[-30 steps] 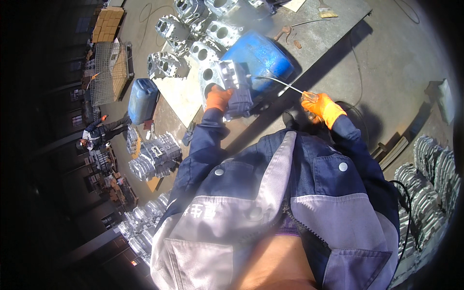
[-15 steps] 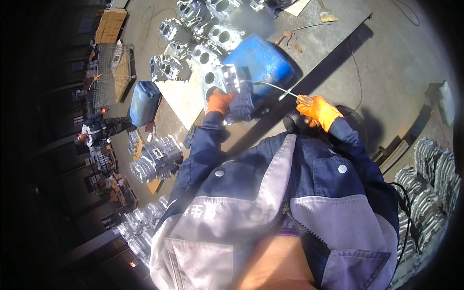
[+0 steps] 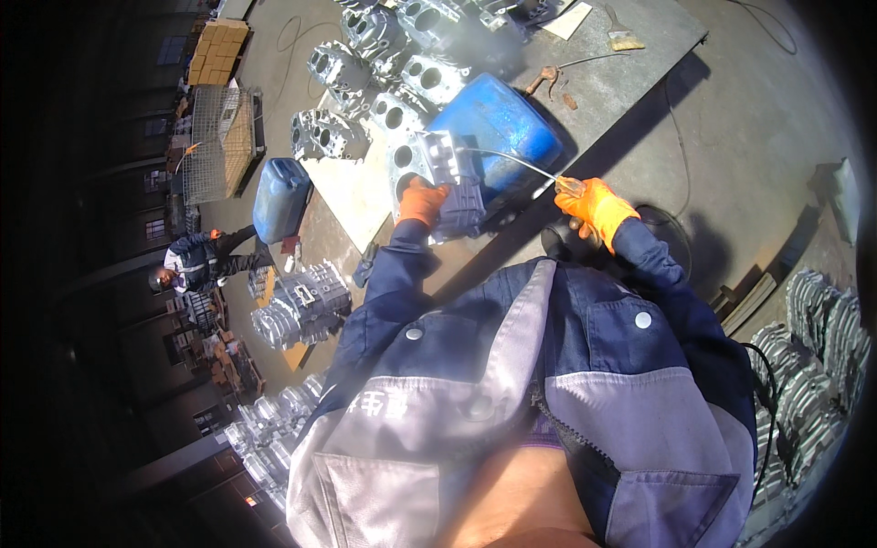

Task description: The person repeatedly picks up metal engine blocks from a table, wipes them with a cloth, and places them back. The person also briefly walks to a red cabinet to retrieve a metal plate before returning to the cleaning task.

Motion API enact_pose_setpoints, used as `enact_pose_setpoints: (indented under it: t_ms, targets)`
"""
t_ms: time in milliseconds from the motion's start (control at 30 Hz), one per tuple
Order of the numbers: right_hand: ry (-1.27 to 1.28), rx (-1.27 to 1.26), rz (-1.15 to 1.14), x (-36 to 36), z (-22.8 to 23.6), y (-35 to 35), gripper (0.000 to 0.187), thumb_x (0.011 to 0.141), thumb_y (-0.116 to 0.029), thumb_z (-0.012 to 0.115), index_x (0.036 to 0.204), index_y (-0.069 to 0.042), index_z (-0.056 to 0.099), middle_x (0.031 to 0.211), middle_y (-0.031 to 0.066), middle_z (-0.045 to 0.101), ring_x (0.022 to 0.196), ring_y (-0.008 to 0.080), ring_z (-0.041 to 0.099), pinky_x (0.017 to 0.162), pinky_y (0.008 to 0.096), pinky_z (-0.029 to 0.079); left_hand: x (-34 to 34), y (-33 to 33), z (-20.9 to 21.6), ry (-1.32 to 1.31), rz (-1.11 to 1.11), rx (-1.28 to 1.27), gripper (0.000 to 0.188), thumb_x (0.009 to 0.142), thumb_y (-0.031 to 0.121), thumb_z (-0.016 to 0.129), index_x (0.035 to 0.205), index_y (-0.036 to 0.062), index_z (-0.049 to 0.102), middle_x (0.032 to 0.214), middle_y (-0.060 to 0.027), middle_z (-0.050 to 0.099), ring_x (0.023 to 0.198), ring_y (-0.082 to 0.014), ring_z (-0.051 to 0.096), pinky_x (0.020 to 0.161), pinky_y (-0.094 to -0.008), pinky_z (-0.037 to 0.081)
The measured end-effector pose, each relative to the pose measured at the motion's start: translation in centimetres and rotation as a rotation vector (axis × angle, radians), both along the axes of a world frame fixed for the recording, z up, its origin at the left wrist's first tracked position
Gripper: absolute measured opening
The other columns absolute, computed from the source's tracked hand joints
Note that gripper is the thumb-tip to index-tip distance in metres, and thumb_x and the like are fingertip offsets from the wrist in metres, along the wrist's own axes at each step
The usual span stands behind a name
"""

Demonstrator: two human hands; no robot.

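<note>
The person wears a zip-front work jacket [image 3: 630,416] pieced from navy and pale lilac-grey cloth, with navy sleeves [image 3: 384,292], stitched patch pockets [image 3: 376,498], two round pale snaps [image 3: 414,334] and white printed characters [image 3: 382,404] on the left breast. A dark, coarse-toothed zipper [image 3: 575,435] edges the open neck, where a purple undergarment [image 3: 545,431] shows, and a thin black cable [image 3: 774,402] curves beside the right sleeve. Orange gloves [image 3: 610,217] cover the left grip [image 3: 421,203] and right grip [image 3: 598,210], the right one brighter in the sunlight.
</note>
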State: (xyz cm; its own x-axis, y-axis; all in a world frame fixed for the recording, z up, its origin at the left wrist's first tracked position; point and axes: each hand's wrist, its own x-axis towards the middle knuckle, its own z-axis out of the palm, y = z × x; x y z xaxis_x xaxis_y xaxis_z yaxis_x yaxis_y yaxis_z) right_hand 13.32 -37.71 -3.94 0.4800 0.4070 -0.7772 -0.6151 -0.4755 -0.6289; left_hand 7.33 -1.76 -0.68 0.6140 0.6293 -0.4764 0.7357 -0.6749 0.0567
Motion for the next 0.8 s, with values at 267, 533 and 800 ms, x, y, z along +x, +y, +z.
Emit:
enact_pose_setpoints:
  t_ms: [267,533,800]
  targets:
    - [0.008,0.028,-0.050,-0.1,-1.8,0.2,0.024,0.087,-0.028,0.064,0.104,-0.011,0.067,0.080,0.0038,0.062,0.053,0.0163,0.058,0.039,0.0322,0.047,-0.2,-0.6,0.8,-0.019,0.023,0.001,0.071,0.082,0.047,0.072,0.129,-0.0029,0.051,0.123,-0.0275,0.063,0.117,-0.0407,0.061,0.099,-0.0431,0.048]
    - [-0.369,0.058,0.230,-0.2,-2.4,0.4,0.025,0.089,-0.028,0.063,0.105,-0.009,0.069,0.097,0.0066,0.071,0.089,0.0236,0.068,0.072,0.0304,0.054,0.2,-1.7,2.2,0.006,0.041,0.002,0.072,0.082,0.047,0.071,0.131,-0.0015,0.050,0.126,-0.0268,0.062,0.119,-0.0408,0.060,0.100,-0.0436,0.048]
    - [-0.038,-0.120,-0.075,2.0,-0.7,1.4,0.035,0.092,-0.035,0.065,0.115,-0.009,0.068,0.073,0.0088,0.066,0.051,0.0191,0.061,0.048,0.0321,0.047,-0.2,-1.3,1.4,-0.059,0.029,0.035,0.072,0.081,0.050,0.072,0.122,-0.0058,0.054,0.119,-0.0303,0.064,0.116,-0.0425,0.061,0.096,-0.0428,0.049]
